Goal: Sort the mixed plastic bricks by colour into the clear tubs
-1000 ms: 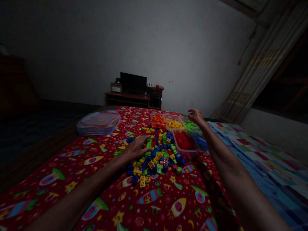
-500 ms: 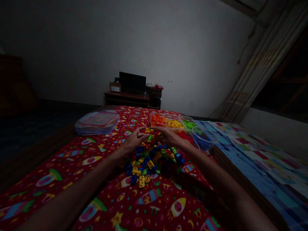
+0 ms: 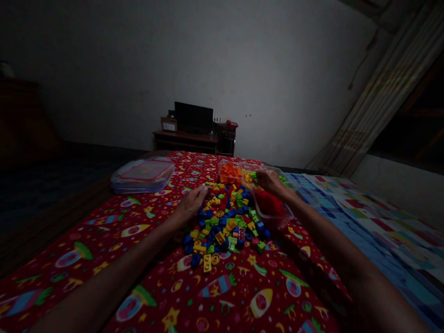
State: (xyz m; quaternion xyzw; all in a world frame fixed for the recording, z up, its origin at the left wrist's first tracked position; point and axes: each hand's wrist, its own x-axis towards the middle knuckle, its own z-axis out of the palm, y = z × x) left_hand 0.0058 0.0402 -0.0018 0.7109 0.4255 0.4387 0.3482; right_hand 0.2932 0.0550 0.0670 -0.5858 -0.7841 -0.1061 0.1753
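Box label point(image 3: 169, 126) unreadable; left fingers point(image 3: 198, 194) open on plastic bricks point(image 3: 225, 231); right fingers point(image 3: 261, 175) curled over clear tub point(image 3: 288, 213), grip unclear.

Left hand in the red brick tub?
No, the left hand rests at the edge of the loose pile of toy bricks, apart from the clear tub of red bricks.

My left arm point(image 3: 114, 277) and my right arm point(image 3: 350, 254) are bare, and both reach out in front of me. My left hand point(image 3: 190, 205) is low, with its back up and its fingers pointing ahead. My right hand point(image 3: 271, 181) reaches farther out, with its fingers point(image 3: 262, 175) bent down and close together. My hands are apart.
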